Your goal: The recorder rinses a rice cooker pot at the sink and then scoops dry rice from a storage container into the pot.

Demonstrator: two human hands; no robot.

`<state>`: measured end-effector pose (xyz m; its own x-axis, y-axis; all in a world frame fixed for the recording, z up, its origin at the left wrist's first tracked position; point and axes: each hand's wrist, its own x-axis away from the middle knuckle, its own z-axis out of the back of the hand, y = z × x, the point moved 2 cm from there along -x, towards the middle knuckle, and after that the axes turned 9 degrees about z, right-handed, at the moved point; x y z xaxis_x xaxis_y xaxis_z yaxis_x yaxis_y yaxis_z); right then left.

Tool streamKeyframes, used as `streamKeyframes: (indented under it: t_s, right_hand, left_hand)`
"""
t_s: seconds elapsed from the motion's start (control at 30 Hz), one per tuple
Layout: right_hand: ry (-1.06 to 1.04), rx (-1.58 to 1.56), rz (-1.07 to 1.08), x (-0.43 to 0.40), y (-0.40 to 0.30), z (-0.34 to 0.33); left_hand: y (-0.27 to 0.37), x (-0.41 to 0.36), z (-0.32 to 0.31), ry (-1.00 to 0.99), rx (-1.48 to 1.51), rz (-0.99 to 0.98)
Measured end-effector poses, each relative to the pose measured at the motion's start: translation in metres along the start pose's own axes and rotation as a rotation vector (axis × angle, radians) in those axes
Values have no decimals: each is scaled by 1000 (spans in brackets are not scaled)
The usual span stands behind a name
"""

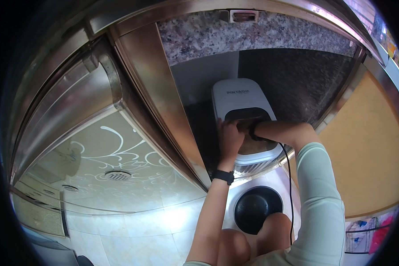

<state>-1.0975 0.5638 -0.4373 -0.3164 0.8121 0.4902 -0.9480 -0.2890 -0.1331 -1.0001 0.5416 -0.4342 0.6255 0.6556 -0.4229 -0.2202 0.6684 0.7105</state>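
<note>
Inside a low cabinet stands a white lidded storage bin [236, 96], with a dark see-through panel [254, 148] in its lid and ribbed clear sides below. My left hand [231, 138] rests at the left edge of this panel, a black band around the wrist. Reaching in from the right, my right hand [244, 126] is over the panel and meets the left one. Its fingers are mostly hidden, and shadow hides what either hand grips. A black round pot [252, 209] sits on the floor between the bin and my knees.
An opened cabinet door with a floral pattern [99, 156] is at the left; a tan door panel [365, 146] stands at the right. Speckled stone edging [252, 36] spans above the opening. A black cord [290, 186] hangs beside my right arm. Pale floor tiles [136, 222] lie below.
</note>
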Motion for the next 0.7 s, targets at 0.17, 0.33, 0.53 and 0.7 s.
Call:
streamKeyframes:
  t_s: [0.17, 0.33, 0.53, 0.7]
  right_hand:
    - [-4, 16, -21, 6, -1, 2]
    - [-4, 29, -48, 8, -2, 6]
    - [-22, 66, -107, 18, -6, 13]
    - [-28, 83, -131, 24, -3, 20]
  left_hand:
    - [9, 0, 6, -37, -1, 17]
    - [11, 1, 7, -13, 35, -4]
    - [9, 2, 5, 1, -36, -11]
    - [3, -1, 0, 3, -35, -37]
